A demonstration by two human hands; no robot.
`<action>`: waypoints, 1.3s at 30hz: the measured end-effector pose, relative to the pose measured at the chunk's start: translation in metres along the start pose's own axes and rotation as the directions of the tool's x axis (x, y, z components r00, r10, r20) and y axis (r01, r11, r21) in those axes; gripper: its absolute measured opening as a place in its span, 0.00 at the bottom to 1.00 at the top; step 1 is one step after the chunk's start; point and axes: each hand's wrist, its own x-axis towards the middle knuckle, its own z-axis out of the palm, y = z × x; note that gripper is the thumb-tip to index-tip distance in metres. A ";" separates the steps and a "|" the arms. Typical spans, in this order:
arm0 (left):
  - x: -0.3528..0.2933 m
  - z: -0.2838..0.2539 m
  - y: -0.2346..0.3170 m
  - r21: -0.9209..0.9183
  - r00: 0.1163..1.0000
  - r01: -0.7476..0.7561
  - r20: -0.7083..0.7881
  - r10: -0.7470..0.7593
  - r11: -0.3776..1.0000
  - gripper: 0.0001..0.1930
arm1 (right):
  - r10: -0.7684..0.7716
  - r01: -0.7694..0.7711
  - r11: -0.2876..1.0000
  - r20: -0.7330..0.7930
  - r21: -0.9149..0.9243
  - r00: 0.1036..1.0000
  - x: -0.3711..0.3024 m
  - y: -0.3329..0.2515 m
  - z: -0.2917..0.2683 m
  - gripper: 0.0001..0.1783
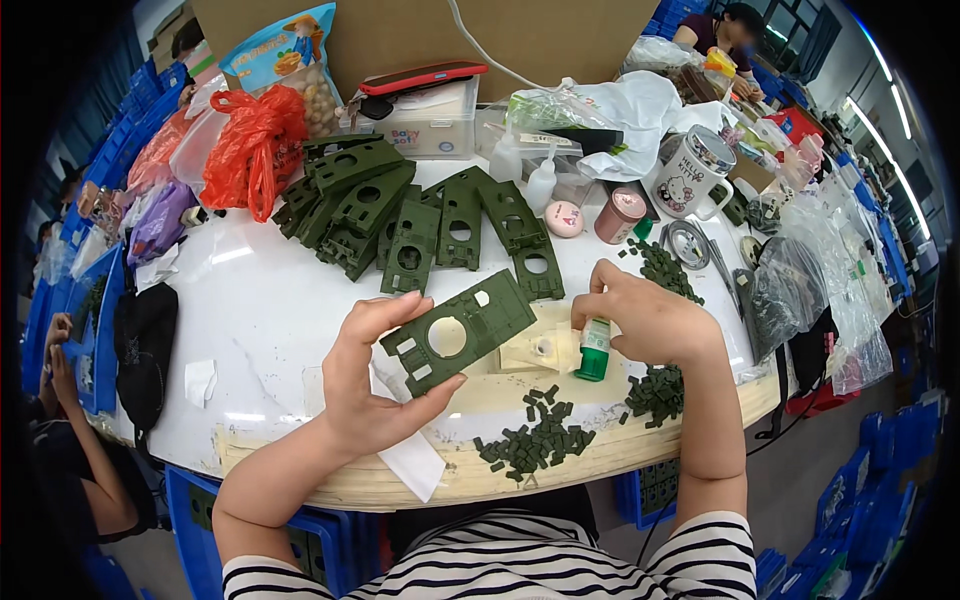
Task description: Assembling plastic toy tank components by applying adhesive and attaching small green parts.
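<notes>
Fingers of the left hand (375,385) close around a flat green plastic panel (458,333) with a round hole, holding it tilted above the white worktop (270,320). Fingers of the right hand (645,318) grip a small green bottle (594,350), which stands just beside the panel's right end. Small dark green pieces (535,440) lie in a heap near the front edge of the worktop. More green panels (420,215) are piled further back, well apart from both hands.
</notes>
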 end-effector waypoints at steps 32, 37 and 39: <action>-0.003 0.001 0.003 -0.145 0.997 -0.064 0.025 0.068 0.987 0.38 | 0.095 0.652 0.286 -0.697 0.703 0.710 0.008 -0.055 0.024 0.23; -0.002 0.001 0.003 -0.089 0.991 -0.125 0.032 0.128 0.988 0.38 | 0.121 0.606 0.158 -0.625 0.779 0.771 0.011 -0.057 0.029 0.22; -0.002 0.002 0.004 -0.066 0.988 -0.153 0.026 0.155 0.986 0.37 | 0.082 0.624 0.209 -0.650 0.753 0.756 0.011 -0.056 0.029 0.22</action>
